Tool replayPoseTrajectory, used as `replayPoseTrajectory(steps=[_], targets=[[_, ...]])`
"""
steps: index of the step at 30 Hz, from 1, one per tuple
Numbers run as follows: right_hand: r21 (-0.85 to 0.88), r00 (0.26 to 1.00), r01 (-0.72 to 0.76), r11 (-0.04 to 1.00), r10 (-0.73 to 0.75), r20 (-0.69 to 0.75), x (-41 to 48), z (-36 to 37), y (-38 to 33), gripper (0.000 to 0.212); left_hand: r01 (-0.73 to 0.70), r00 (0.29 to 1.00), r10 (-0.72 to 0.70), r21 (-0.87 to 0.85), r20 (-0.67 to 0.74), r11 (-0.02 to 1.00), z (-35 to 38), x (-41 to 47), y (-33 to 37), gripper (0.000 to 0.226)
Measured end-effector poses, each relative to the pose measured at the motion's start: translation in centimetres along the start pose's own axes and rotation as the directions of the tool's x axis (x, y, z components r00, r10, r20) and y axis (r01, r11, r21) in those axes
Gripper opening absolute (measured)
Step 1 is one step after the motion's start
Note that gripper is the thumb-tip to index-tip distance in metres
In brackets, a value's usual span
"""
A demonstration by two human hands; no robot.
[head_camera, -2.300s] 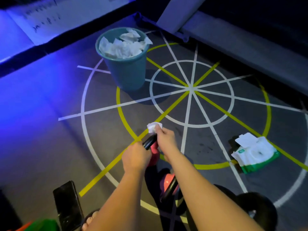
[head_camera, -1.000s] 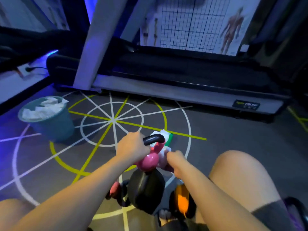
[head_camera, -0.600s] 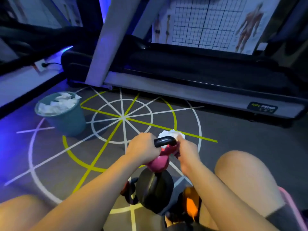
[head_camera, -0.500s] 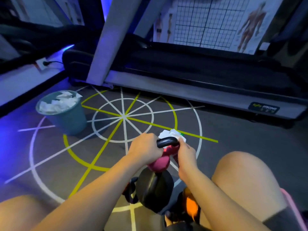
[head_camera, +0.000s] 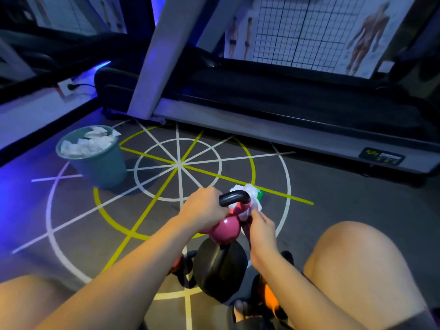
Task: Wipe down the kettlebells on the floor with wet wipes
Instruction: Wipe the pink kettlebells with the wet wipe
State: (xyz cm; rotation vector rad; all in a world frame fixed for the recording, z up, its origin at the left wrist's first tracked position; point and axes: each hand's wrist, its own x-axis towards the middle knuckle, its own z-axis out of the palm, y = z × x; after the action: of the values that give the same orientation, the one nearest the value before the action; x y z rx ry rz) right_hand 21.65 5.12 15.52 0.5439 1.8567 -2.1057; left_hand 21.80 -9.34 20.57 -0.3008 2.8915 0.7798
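The right hand (head_camera: 262,226) is sitting lower on the black handle (head_camera: 234,197) than 0.5 s ago, its fingers pinching the wet wipe (head_camera: 253,198) against the handle's right side. The left hand (head_camera: 204,208) is gripping that handle, fingers curled round it, holding the pink kettlebell (head_camera: 226,231) directly above 1 black kettlebell (head_camera: 219,267).

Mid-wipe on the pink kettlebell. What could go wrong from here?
The left hand alone holds the pink kettlebell by its handle; a damp handle could slip, dropping it onto the black kettlebell or bare toes below. The bin is heaped with wipes, so the wet wipe in the right hand may spill out.
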Motion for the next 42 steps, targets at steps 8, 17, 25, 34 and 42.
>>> replayPoseTrajectory(steps=[8,17,25,34,42], targets=[[-0.114,0.979,0.193,0.975,-0.198,-0.036,0.1,-0.6,-2.0,0.040,-0.031,0.999,0.034,0.110,-0.026,0.993,0.5,0.8,1.4,0.009],[-0.127,0.977,0.195,0.972,-0.204,-0.062,1.6,-0.8,-3.2,0.040,-0.053,0.997,0.063,0.212,-0.044,0.976,0.9,1.2,2.7,0.019],[-0.009,0.983,-0.176,0.984,0.176,0.054,5.4,-1.5,-1.1,0.017,0.032,0.999,-0.028,0.129,-0.031,0.991,0.1,1.6,1.6,0.013],[-0.371,0.904,0.428,0.824,-0.389,0.178,0.2,0.3,-4.1,0.024,0.046,0.999,-0.045,0.032,-0.027,0.998,0.0,0.4,0.9,0.023],[-0.150,0.999,-0.021,0.989,0.015,-0.038,3.8,-0.3,-2.1,0.022,0.039,0.999,-0.039,-0.027,-0.016,0.999,0.6,-1.2,1.2,0.013]])
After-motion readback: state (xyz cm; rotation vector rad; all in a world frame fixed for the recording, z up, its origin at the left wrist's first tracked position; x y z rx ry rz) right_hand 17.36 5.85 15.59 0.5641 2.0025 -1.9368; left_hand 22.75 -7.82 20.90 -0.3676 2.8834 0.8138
